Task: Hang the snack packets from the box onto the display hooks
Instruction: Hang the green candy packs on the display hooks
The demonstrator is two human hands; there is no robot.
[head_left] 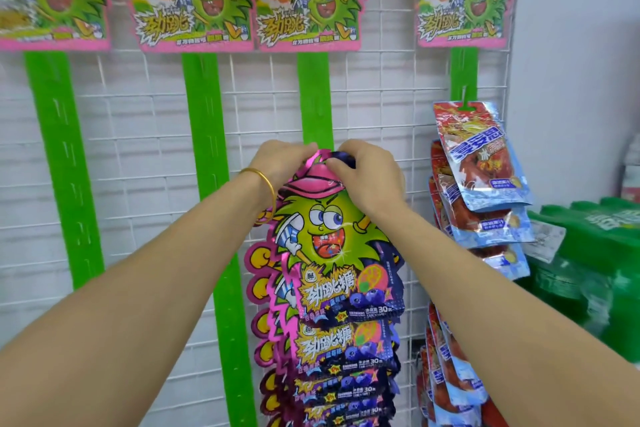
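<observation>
A snack packet (pixel 329 239) with a green cartoon character and a pink cap is held up against the third green hanging strip (pixel 314 97). My left hand (pixel 280 163) pinches its top edge from the left. My right hand (pixel 372 173) grips the top from the right, fingers curled over the packet's head. Both hands hide the strip's hook there. Below it several like packets (pixel 343 347) hang in an overlapping column on the same strip.
Two bare green strips (pixel 59 156) (pixel 207 149) hang at left on the white wire grid (pixel 145 149). Red and blue packets (pixel 481 166) fill the right strip (pixel 463 73). Green shrink-wrapped bottle packs (pixel 595 253) stand at far right. No box is in view.
</observation>
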